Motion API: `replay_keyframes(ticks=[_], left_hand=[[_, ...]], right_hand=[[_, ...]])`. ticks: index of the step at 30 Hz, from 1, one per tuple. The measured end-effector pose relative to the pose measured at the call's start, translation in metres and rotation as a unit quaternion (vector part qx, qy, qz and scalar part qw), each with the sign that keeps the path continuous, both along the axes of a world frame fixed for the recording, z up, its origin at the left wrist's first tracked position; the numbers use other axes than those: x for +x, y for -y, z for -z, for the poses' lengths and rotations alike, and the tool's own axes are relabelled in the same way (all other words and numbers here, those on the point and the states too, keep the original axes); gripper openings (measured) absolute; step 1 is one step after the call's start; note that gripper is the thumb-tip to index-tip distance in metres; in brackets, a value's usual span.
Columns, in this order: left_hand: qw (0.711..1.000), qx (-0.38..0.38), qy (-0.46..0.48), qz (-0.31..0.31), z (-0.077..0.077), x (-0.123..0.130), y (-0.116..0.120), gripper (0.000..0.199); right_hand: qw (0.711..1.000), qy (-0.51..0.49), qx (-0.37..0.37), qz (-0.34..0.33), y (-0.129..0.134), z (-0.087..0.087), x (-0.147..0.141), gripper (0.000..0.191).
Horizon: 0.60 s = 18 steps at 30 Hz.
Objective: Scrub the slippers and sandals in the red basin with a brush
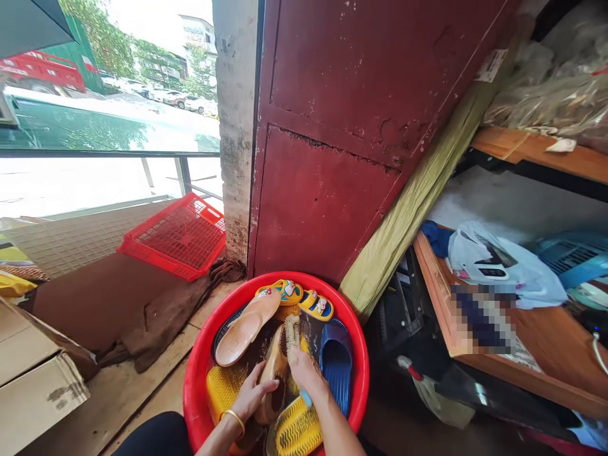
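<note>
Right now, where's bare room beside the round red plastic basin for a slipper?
Bare tan floorboard lies left of the basin, between it and the brown cloth and cardboard box. Inside the basin is crowded: tan sandal, blue slipper and yellow slippers.

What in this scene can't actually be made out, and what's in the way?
All from the head view:
- Pale-bristled scrubbing brush: its middle is hidden by the right hand.
- Round red plastic basin: its floor is hidden by stacked sandals.
- Yellow ridged slipper: cut off by the bottom edge.
- Pixelated patch on the wooden shelf: blurred, unreadable.
</note>
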State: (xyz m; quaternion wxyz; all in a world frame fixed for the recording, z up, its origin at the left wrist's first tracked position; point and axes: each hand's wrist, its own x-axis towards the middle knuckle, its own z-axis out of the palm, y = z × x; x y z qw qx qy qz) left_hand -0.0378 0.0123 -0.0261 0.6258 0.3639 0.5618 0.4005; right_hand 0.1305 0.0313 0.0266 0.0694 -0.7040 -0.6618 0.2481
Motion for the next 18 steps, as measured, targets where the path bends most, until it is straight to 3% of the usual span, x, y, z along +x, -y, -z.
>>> replay_keyframes(ticks=[5,9,14,18], left_hand=[[0.998,0.049,0.048,0.008,0.003,0.001,-0.003,0.054],[0.994,0.078,0.077,-0.001,0.002,0.003,-0.001,0.051],[0.995,0.093,0.019,-0.02,-0.007,0.005,0.003,0.044],[0.992,0.113,-0.052,0.007,-0.017,0.001,0.011,0.034]], right_hand=[[0.999,0.013,-0.012,0.031,0.004,0.004,-0.001,0.058],[0.999,-0.012,0.013,-0.027,0.022,0.008,0.005,0.055],[0.991,-0.01,0.07,-0.112,0.054,0.014,0.004,0.052],[0.993,0.071,0.032,-0.086,0.038,-0.004,-0.01,0.054]])
